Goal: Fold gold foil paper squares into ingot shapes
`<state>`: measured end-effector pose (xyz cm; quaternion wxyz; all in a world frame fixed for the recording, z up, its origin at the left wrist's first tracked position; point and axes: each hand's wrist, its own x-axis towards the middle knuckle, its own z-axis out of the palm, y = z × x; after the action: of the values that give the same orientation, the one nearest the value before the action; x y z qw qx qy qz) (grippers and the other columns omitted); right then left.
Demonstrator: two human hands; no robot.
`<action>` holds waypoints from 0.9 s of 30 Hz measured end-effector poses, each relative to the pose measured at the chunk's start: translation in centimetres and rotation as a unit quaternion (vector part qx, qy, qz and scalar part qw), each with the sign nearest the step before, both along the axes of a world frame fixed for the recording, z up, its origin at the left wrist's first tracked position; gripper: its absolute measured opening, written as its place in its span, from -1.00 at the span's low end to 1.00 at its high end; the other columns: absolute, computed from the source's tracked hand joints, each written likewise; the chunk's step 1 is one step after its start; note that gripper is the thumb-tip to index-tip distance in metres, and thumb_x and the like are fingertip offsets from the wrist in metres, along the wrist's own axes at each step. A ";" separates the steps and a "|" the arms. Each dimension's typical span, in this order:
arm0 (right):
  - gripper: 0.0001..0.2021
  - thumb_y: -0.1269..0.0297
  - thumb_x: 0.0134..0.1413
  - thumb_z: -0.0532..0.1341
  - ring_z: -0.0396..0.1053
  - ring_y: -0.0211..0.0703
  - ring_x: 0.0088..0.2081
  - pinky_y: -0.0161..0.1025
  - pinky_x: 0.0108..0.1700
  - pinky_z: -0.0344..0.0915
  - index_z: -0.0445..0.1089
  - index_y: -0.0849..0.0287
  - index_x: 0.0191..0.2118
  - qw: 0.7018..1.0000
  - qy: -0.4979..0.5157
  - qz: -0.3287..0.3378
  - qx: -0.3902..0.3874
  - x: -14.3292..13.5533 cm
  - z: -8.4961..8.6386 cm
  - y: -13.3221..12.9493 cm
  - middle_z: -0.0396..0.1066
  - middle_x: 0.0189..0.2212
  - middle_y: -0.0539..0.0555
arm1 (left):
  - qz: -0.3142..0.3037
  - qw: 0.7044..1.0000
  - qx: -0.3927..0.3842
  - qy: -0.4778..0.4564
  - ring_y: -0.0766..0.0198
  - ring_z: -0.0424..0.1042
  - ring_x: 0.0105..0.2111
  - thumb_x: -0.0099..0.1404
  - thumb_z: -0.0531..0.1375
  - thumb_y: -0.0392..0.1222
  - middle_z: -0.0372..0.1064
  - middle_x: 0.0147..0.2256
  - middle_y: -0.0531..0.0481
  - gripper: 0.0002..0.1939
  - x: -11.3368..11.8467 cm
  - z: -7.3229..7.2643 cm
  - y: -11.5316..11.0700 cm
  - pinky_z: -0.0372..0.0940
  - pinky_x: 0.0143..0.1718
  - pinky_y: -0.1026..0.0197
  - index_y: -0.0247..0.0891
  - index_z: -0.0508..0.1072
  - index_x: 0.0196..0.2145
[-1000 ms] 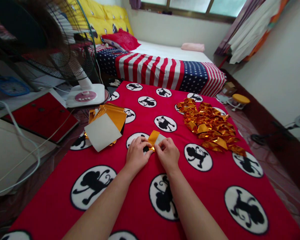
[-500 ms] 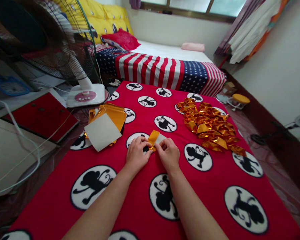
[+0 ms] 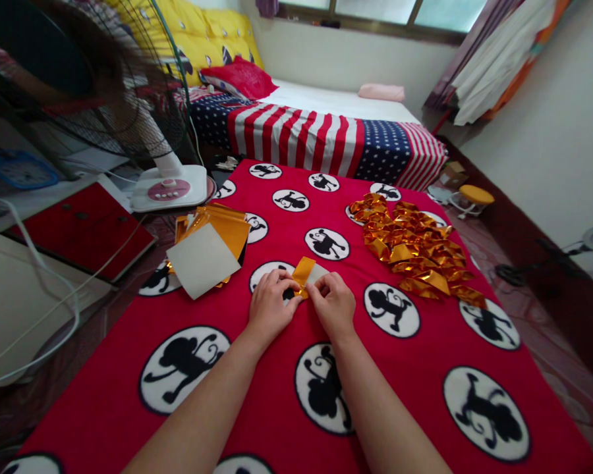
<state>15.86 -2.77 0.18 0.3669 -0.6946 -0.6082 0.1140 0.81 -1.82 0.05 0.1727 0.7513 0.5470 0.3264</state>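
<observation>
A sheet of gold foil paper (image 3: pixel 304 270), partly folded so its pale back shows, lies at the middle of the red cloth. My left hand (image 3: pixel 273 299) pinches its left near edge with thumb and fingers. On the right near edge, my right hand (image 3: pixel 334 301) has its fingertips closed on the same paper. To the left rests a loose stack of foil sheets (image 3: pixel 230 230), with one sheet pale side up (image 3: pixel 203 261) on top. Several folded gold foil pieces (image 3: pixel 415 247) lie in rows at the right.
The red cloth with monkey prints (image 3: pixel 257 421) covers the surface under my hands. An electric fan (image 3: pixel 170 184) stands at the left, its blades blurred. Beyond the far edge is a bed with a stars-and-stripes cover (image 3: pixel 301 135). A yellow-topped stool (image 3: pixel 476 195) is at the far right.
</observation>
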 end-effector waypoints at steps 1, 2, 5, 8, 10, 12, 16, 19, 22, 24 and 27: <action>-0.77 0.19 0.05 0.26 0.24 -0.33 -0.51 -0.33 -0.44 0.05 0.29 0.13 -0.53 1.000 0.001 0.001 0.000 0.0 0.0 0.0 0.29 -0.48 -0.09 | 0.000 1.000 -0.001 0.000 0.10 0.37 -0.07 0.13 0.33 -0.24 0.40 -0.14 -0.02 -0.88 0.0 0.0 0.0 0.30 0.00 0.01 -0.14 0.51 -0.33; -0.77 0.19 0.05 0.26 0.24 -0.33 -0.51 -0.33 -0.43 0.05 0.29 0.14 -0.53 1.000 0.001 0.001 -0.001 0.0 0.0 0.0 0.29 -0.49 -0.09 | -0.001 1.000 -0.001 0.001 0.10 0.37 -0.07 0.12 0.33 -0.25 0.40 -0.14 -0.02 -0.88 0.0 0.0 0.0 0.30 0.01 0.01 -0.14 0.51 -0.33; -0.78 0.21 0.05 0.26 0.24 -0.33 -0.51 -0.34 -0.43 0.05 0.28 0.14 -0.53 1.000 0.001 0.004 -0.002 0.0 -0.1 0.0 0.28 -0.49 -0.10 | -0.003 1.000 -0.001 0.001 0.10 0.36 -0.06 0.12 0.33 -0.25 0.40 -0.13 -0.02 -0.87 0.0 0.0 0.0 0.29 0.02 0.01 -0.14 0.51 -0.33; -0.77 0.20 0.05 0.26 0.24 -0.33 -0.51 -0.34 -0.43 0.06 0.29 0.14 -0.53 1.000 0.001 0.004 -0.001 0.0 -0.1 0.0 0.28 -0.49 -0.10 | -0.004 1.000 0.000 0.003 0.10 0.36 -0.07 0.12 0.33 -0.24 0.40 -0.13 -0.02 -0.88 -0.1 -0.2 0.0 0.29 0.02 0.01 -0.14 0.51 -0.33; -0.77 0.20 0.05 0.25 0.23 -0.33 -0.51 -0.33 -0.43 0.06 0.28 0.14 -0.53 1.000 0.002 0.003 0.000 0.0 -0.1 0.0 0.28 -0.49 -0.09 | -0.006 1.000 0.001 0.004 0.11 0.37 -0.07 0.12 0.33 -0.25 0.40 -0.13 -0.02 -0.88 -0.1 -0.2 0.1 0.29 0.02 0.01 -0.14 0.51 -0.33; -0.77 0.20 0.05 0.25 0.24 -0.33 -0.51 -0.33 -0.43 0.06 0.28 0.14 -0.53 1.000 0.003 0.004 0.002 0.0 -0.1 0.0 0.28 -0.49 -0.09 | -0.006 1.000 0.002 0.003 0.11 0.37 -0.07 0.12 0.33 -0.24 0.40 -0.14 -0.02 -0.88 -0.1 -0.2 0.1 0.29 0.02 0.02 -0.14 0.51 -0.33; -0.77 0.19 0.05 0.25 0.24 -0.33 -0.51 -0.33 -0.43 0.05 0.29 0.14 -0.53 1.000 0.003 0.004 0.002 0.1 -0.1 -0.1 0.28 -0.49 -0.09 | -0.005 1.000 0.003 0.002 0.10 0.37 -0.07 0.13 0.32 -0.24 0.40 -0.14 -0.02 -0.89 -0.1 -0.1 0.0 0.29 0.01 0.01 -0.14 0.51 -0.33; -0.77 0.19 0.05 0.24 0.24 -0.32 -0.51 -0.33 -0.43 0.05 0.28 0.13 -0.54 1.000 0.004 0.004 0.004 0.0 0.0 -0.1 0.28 -0.49 -0.08 | -0.004 1.000 0.003 0.003 0.10 0.37 -0.07 0.13 0.33 -0.24 0.40 -0.14 -0.02 -0.88 -0.1 -0.2 0.0 0.29 0.01 0.02 -0.14 0.51 -0.33; -0.77 0.19 0.06 0.23 0.23 -0.32 -0.51 -0.33 -0.43 0.06 0.27 0.13 -0.54 1.000 0.005 0.004 0.002 0.0 0.1 -0.1 0.29 -0.49 -0.08 | -0.004 1.000 0.007 0.005 0.10 0.36 -0.06 0.13 0.33 -0.23 0.39 -0.14 -0.02 -0.89 -0.1 -0.2 0.0 0.29 0.02 0.02 -0.14 0.51 -0.33; -0.77 0.19 0.06 0.24 0.24 -0.31 -0.51 -0.33 -0.43 0.06 0.28 0.13 -0.54 1.000 0.004 0.005 0.001 0.0 0.1 -0.1 0.29 -0.49 -0.07 | -0.005 1.000 0.007 0.007 0.10 0.36 -0.06 0.13 0.32 -0.23 0.39 -0.13 -0.02 -0.89 -0.1 -0.3 0.0 0.28 0.03 0.01 -0.14 0.50 -0.33; -0.77 0.20 0.06 0.24 0.24 -0.32 -0.50 -0.33 -0.43 0.05 0.28 0.13 -0.53 1.000 0.002 0.004 -0.001 0.0 0.1 0.0 0.29 -0.49 -0.08 | -0.006 1.000 0.006 0.007 0.10 0.37 -0.06 0.14 0.32 -0.23 0.39 -0.13 -0.02 -0.89 -0.1 -0.3 0.0 0.28 0.03 0.01 -0.13 0.50 -0.33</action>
<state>15.88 -2.80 0.30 0.3670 -0.6921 -0.6104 0.1171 0.68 -1.79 -0.24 0.1664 0.7577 0.5421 0.3230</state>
